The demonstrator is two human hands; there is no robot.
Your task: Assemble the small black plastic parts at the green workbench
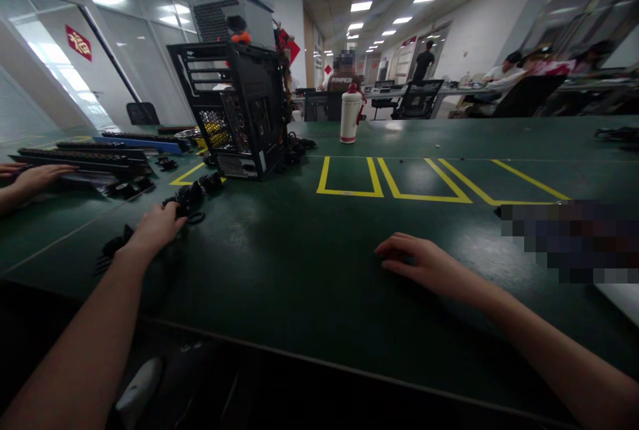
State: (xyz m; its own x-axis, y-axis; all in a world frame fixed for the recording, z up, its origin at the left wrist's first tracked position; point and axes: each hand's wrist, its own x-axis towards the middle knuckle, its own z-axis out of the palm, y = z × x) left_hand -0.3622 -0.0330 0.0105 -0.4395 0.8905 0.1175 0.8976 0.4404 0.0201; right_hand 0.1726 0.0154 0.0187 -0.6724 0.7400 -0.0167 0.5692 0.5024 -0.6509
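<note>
My left hand point(154, 227) is closed at the near end of a bundled black cable point(200, 192) lying on the green table point(299, 270). Its fingertips are partly hidden among the dark coils. More black cable point(117, 243) lies beside my left wrist. My right hand point(419, 260) rests low over the bare tabletop, fingers loosely bent, thumb apart from them, holding nothing. Beyond my left hand stands a black computer case point(259, 110) with its side open and parts visible inside. Grey power supply units point(219, 17) are stacked on top of it.
At the left, another person's hands point(44, 177) touch long black slotted strips point(84, 160). A white bottle point(350, 116) with a red cap stands behind yellow tape outlines point(349, 194). A blurred-out patch point(574, 237) covers the right side. The table's front edge runs below my hands.
</note>
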